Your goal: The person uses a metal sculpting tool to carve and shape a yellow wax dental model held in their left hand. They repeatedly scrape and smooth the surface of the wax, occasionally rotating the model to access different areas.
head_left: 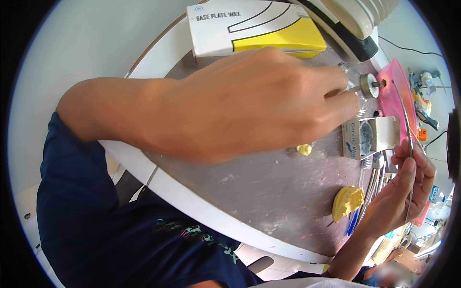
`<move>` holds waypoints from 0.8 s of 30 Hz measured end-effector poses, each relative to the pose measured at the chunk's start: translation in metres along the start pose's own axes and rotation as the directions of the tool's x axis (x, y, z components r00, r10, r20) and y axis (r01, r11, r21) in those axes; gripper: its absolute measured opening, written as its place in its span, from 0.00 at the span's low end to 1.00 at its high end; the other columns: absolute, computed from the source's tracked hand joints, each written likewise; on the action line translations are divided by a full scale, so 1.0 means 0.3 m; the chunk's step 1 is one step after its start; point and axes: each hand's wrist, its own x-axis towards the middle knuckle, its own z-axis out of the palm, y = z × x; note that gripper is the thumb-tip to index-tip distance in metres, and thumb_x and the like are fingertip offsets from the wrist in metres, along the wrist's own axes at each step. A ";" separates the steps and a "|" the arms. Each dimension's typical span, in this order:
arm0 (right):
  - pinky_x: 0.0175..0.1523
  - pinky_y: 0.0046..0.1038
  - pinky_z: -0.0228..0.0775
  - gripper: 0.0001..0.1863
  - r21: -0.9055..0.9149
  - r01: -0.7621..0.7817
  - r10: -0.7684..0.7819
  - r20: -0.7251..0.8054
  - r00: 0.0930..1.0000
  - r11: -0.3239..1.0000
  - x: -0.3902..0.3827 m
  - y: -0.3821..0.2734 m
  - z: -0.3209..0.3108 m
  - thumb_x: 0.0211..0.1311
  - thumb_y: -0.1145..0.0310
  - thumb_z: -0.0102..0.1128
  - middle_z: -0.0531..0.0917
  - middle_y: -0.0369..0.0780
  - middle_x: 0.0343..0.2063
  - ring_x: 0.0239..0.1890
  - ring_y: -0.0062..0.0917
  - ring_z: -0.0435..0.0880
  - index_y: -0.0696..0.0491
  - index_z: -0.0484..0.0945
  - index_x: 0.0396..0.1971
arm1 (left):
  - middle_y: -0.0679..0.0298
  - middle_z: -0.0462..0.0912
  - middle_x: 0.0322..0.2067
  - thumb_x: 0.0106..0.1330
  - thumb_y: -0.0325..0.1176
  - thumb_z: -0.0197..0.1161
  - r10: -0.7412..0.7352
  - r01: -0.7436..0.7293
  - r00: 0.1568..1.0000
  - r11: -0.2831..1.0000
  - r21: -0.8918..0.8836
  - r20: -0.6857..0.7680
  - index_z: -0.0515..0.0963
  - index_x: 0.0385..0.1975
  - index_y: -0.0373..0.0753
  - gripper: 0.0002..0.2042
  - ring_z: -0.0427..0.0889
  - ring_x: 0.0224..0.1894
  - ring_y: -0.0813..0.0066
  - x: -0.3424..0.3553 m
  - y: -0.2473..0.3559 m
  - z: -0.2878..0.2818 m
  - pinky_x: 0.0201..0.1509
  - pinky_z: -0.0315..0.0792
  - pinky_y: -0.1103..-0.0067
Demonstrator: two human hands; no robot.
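My left hand [249, 103] is closed around part of a glass burner with a metal cap [370, 86] and a dark-tipped wick; its fingertips are mostly hidden. My right hand [408, 177] pinches a slender metal instrument [405, 115], its tip near the wick, with a thin tan stick [416, 136] alongside. A small open carton [384, 134] with a clear wrapped item lies below the burner. A small yellow lump [303, 149] sits on the grey worktop [240, 187], and a larger yellow cast [347, 203] lies left of my right wrist.
A white-and-yellow box [254, 26] and a pale appliance [345, 17] stand at the back. A pink tray [398, 81], cables, metal tools [370, 192] and clutter line the right. Another person [372, 276], partly visible, is at lower right. The worktop's white edge [192, 194] curves nearby.
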 end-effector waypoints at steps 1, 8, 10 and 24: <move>0.42 0.22 0.73 0.08 -0.024 -0.008 0.008 -0.009 1.000 1.000 0.002 -0.002 0.002 0.67 0.75 0.51 0.84 0.47 0.37 0.37 0.24 0.83 0.61 0.74 0.42 | 0.64 0.76 0.36 0.51 0.25 0.61 0.004 -0.004 1.000 1.000 0.012 0.015 0.75 0.40 0.38 0.14 0.81 0.36 0.68 0.002 0.001 -0.002 0.33 0.78 0.78; 0.49 0.24 0.73 0.09 -0.001 -0.010 0.010 0.063 0.998 1.000 0.011 0.019 -0.007 0.68 0.75 0.50 0.83 0.49 0.41 0.41 0.25 0.84 0.62 0.74 0.44 | 0.65 0.76 0.36 0.51 0.25 0.61 0.009 -0.008 1.000 0.999 0.051 -0.019 0.76 0.39 0.39 0.13 0.81 0.36 0.69 -0.001 0.002 -0.002 0.33 0.78 0.79; 0.49 0.24 0.74 0.09 0.015 -0.012 0.011 0.068 0.998 1.000 0.014 0.023 -0.010 0.68 0.75 0.50 0.83 0.49 0.41 0.41 0.25 0.84 0.62 0.74 0.44 | 0.65 0.77 0.36 0.51 0.25 0.61 0.006 -0.005 1.000 0.999 0.041 -0.025 0.76 0.39 0.39 0.13 0.81 0.37 0.70 0.003 0.001 0.003 0.34 0.78 0.79; 0.42 0.21 0.75 0.08 0.034 -0.002 0.001 0.053 0.999 0.999 0.016 0.024 0.012 0.66 0.76 0.52 0.84 0.47 0.37 0.37 0.24 0.84 0.61 0.74 0.42 | 0.63 0.77 0.36 0.49 0.24 0.63 -0.004 0.002 0.999 0.999 -0.054 -0.044 0.76 0.37 0.37 0.13 0.81 0.35 0.67 0.007 -0.003 0.006 0.34 0.77 0.78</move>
